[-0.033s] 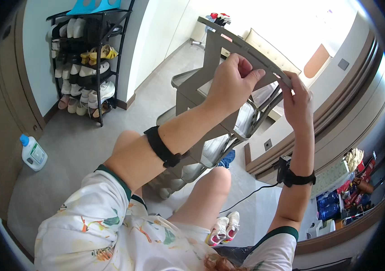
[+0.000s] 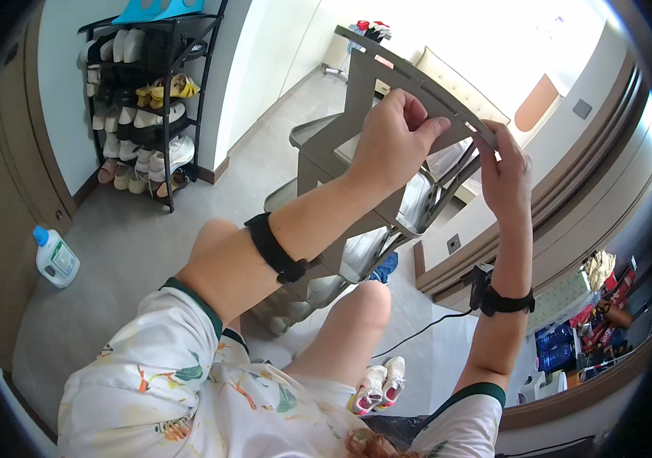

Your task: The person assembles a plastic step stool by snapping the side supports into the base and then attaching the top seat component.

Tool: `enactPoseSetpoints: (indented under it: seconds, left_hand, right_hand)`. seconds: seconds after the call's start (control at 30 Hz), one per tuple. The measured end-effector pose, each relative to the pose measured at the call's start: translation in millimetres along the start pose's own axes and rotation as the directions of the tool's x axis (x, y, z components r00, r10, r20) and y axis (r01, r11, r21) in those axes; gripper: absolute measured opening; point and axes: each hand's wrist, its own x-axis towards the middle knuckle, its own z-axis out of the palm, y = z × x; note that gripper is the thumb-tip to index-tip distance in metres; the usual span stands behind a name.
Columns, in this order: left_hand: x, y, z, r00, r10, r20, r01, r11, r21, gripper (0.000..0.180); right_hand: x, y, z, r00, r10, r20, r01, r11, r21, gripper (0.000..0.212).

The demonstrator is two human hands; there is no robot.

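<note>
A grey plastic shelf rack (image 2: 358, 95) with several tiers stands in front of me, its slotted top edge slanting down to the right. My right hand (image 2: 505, 164) pinches the right end of that edge between thumb and fingers. My left hand (image 2: 394, 137) is closed against the panel just below the edge, fingers curled and thumb pointing right. Whatever its fingers hold is hidden by the hand. Curved trays (image 2: 364, 252) show on the rack's lower right side, partly covered by my left arm.
A black shoe rack (image 2: 170, 122) full of shoes stands at the back left. A white bottle with a blue cap (image 2: 58, 261) is on the floor at left. White sneakers (image 2: 379, 385) lie near my knee. A black cable (image 2: 421, 330) runs from my right armband.
</note>
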Motion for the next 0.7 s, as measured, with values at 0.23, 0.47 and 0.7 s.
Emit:
enactPoseSetpoints:
  seconds: [0.23,0.47,0.7]
  left_hand:
    - [-5.2,4.8,10.8,0.994,0.041,-0.098,-0.041,0.999,0.002,0.030]
    - [-17.8,10.7,14.0,0.999,-0.030,-0.019,0.028,0.991,-0.135,0.028]
    - [-14.8,3.6,5.6,0.995,-0.073,-0.064,0.058,0.975,-0.214,0.024]
  right_hand:
    - [-8.5,10.6,6.6,0.986,-0.021,-0.167,0.027,0.999,0.032,0.010]
    - [-14.0,31.5,1.4,0.977,-0.014,-0.211,0.035,0.995,0.096,0.011]
    - [-5.0,22.0,11.3,0.981,-0.009,-0.195,0.041,0.986,0.161,0.013]
